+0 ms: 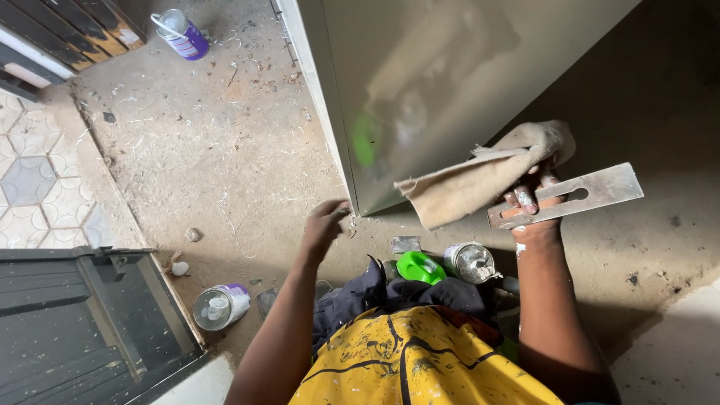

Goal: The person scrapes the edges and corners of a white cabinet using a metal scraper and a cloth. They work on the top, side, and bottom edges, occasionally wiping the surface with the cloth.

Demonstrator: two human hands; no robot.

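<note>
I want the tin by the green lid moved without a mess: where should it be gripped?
Grip the tin around its round side wall, coming from above and the right. Its top is open and smeared, and the green lid crowds its left side.

There is a single view, from a camera worn on the head, looking steeply down past the person's yellow shirt (420,360) at the bottom of the frame to the dusty floor (217,150). It sits close: both forearms rise from the lower edge, and a grey panel (450,67) fills the upper right.
</note>
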